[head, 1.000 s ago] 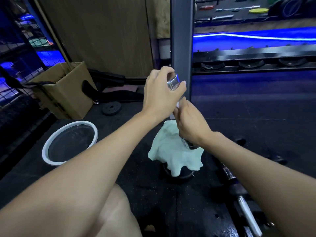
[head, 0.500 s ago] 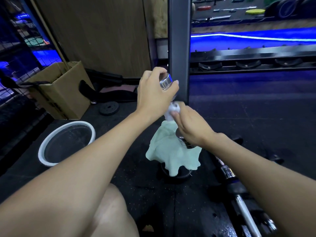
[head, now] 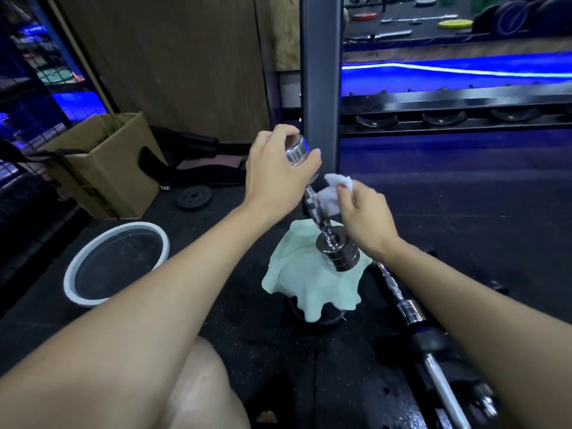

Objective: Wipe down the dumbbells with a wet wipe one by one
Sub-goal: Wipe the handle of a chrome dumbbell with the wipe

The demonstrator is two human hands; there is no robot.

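Note:
A small chrome dumbbell (head: pixel 317 212) stands nearly upright, tilted to the left, with its lower head (head: pixel 339 252) on a pale green cloth (head: pixel 305 280) draped over a dark round object. My left hand (head: pixel 275 178) grips its upper head. My right hand (head: pixel 362 216) pinches a white wet wipe (head: pixel 332 193) just right of the knurled handle, beside it rather than wrapped round it.
A chrome bar (head: pixel 411 317) with collars lies on the black rubber floor at the right. A white-rimmed round basin (head: pixel 116 264) sits at the left, a cardboard box (head: pixel 105 168) behind it, a small weight plate (head: pixel 194 198) nearby. A steel rack post (head: pixel 320 88) rises behind the dumbbell.
My right hand has come off the dumbbell's handle and moved to the right with the wipe, baring the handle and lower head. My left hand keeps its hold on the top.

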